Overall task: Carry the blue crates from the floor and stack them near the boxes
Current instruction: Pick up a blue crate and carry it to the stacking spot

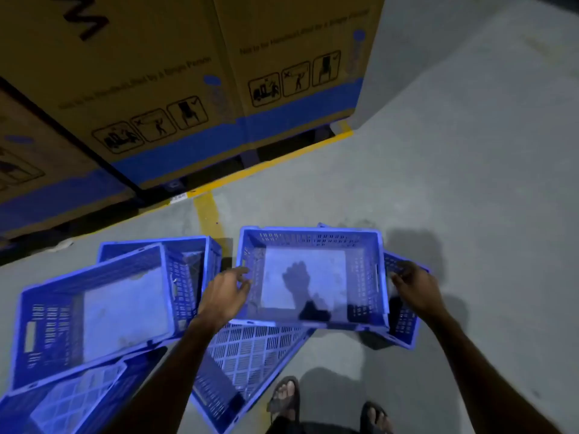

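A person stands over a scatter of blue crates on a grey concrete floor point(454, 183), both bare arms reaching down. Between the two hands sits one upright blue crate point(313, 242), its open top facing up. The left hand point(224, 294) rests at the crate's left wall, its fingers point(241, 272) loosely curved against the rim near a handle slot; whether they grip it I cannot tell. The right hand point(415, 288) is at the right wall, fingers curled inward beside the rim, contact unclear. Just beyond the right fingers a second crate point(404, 321) pokes out from behind. Left of the left fingers lies a tilted crate point(94, 308), with another crate point(250, 355) on its side below the left wrist. Past the fingertips, across a yellow floor line point(272, 164), stand large cardboard boxes point(175, 57). Two sandalled feet point(285, 399) show near the bottom
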Available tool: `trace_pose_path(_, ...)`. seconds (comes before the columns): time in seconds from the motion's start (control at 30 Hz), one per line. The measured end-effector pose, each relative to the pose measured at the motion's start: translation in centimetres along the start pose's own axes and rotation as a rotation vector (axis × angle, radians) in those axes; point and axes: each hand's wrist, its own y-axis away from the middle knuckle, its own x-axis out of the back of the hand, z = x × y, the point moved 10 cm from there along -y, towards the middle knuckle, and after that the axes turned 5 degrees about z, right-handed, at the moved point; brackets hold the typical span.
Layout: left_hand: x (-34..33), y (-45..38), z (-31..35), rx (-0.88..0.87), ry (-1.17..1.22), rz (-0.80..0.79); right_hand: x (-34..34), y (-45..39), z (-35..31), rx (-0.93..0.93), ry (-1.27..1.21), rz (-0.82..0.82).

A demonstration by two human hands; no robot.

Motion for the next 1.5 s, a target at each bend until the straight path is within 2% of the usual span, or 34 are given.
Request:
trace_pose_path(0.2,-5.7,-3.2,-6.2,0.088,0.019,0.112,-5.4,-4.2,4.0,0.012,-0.003,0.002)
trace_pose_path(0.37,-10.7,-5.5,-11.2,0.091,-0.018,0.247,-10.3,-9.1,9.0,0.032,-0.009,0.013)
trace_pose_path(0.7,-16.6,-8.8,-16.6,0.088,0.099,0.398,-15.3,-14.2,12.7,0.07,-0.121,0.1)
trace_pose_path(1.03,-17.6,-11.3,-17.8,0.009,0.152,0.399,-16.2,-14.2,12.9,0.173,-0.2,0.315)
trace_pose_path(1.5,-17.1,-10.9,-18.3,0.019,0.143,0.433,-16.1,-15.6,11.1,0.276,-0.257,0.337)
